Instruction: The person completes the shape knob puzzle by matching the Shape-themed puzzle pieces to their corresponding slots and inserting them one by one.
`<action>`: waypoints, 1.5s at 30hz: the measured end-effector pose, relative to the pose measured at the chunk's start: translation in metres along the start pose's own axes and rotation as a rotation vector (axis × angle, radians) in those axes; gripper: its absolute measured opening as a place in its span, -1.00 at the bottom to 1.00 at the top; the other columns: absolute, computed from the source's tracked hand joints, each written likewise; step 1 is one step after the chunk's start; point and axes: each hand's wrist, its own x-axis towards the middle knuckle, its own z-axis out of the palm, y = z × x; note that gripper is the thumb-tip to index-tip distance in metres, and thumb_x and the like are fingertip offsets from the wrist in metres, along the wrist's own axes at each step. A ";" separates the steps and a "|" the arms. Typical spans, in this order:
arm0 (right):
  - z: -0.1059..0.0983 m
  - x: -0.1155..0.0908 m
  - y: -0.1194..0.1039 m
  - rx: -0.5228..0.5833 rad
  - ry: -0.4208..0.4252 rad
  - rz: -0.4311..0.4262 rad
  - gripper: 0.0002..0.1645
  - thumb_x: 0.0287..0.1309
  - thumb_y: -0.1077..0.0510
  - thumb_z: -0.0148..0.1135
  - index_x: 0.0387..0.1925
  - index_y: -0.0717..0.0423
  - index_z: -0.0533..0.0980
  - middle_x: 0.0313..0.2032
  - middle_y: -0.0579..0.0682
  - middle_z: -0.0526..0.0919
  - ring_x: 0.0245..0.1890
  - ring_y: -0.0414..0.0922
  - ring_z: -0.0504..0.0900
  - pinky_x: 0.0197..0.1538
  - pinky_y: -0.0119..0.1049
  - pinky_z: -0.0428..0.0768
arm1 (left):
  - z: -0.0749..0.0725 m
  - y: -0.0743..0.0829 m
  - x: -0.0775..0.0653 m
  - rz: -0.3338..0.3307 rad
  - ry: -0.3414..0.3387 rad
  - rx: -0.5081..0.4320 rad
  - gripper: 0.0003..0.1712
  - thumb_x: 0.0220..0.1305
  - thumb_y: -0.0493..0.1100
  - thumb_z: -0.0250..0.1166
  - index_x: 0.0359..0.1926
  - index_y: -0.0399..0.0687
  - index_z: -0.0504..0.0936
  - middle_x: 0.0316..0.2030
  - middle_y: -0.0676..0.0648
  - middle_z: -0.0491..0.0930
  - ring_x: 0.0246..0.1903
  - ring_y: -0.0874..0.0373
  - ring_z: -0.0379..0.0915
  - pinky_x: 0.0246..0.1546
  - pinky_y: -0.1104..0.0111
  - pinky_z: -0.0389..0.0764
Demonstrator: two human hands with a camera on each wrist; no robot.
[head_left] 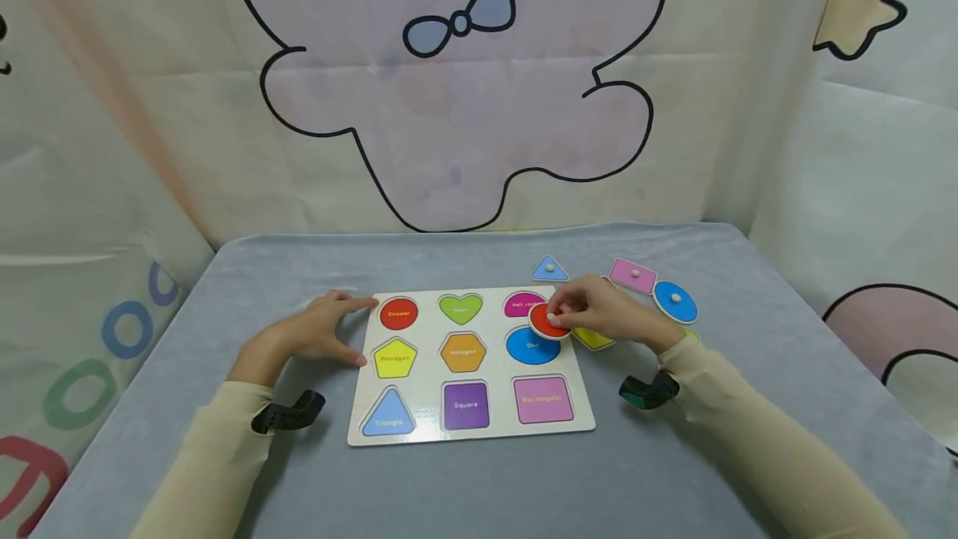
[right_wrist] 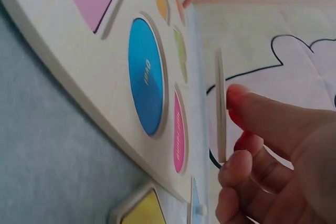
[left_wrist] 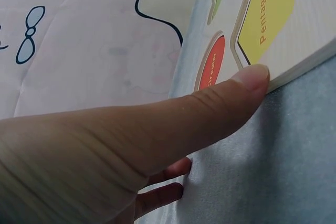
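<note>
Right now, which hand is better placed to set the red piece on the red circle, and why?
Probably the right hand: it pinches the red piece. The left hand is nearer the red circle, but it holds no piece and touches the board's left edge.

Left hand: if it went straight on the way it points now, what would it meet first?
The white shape board, almost at once: the left hand points at its left edge, the thumb apparently touching it, though depth is unclear.
</note>
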 end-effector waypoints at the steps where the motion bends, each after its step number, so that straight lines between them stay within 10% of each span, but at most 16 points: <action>1: 0.001 0.002 -0.001 -0.004 0.006 0.001 -0.89 0.23 0.21 0.39 -0.20 0.10 0.70 -0.48 -0.10 0.51 -0.32 -0.10 0.50 -0.31 -0.46 0.52 | 0.000 0.001 0.000 0.000 0.002 0.000 0.14 -0.07 0.14 0.63 0.51 0.05 0.29 0.43 -0.43 0.18 0.35 -0.39 0.14 0.29 -0.37 0.32; 45: 0.059 0.084 -0.054 0.039 0.013 -0.009 -0.91 0.25 0.16 0.39 -0.25 0.10 0.72 -0.40 -0.04 0.59 -0.31 -0.12 0.46 -0.37 -0.44 0.38 | 0.000 0.000 -0.003 0.013 0.001 -0.003 0.14 -0.08 0.13 0.64 0.51 0.05 0.30 0.41 -0.43 0.21 0.33 -0.37 0.17 0.29 -0.35 0.32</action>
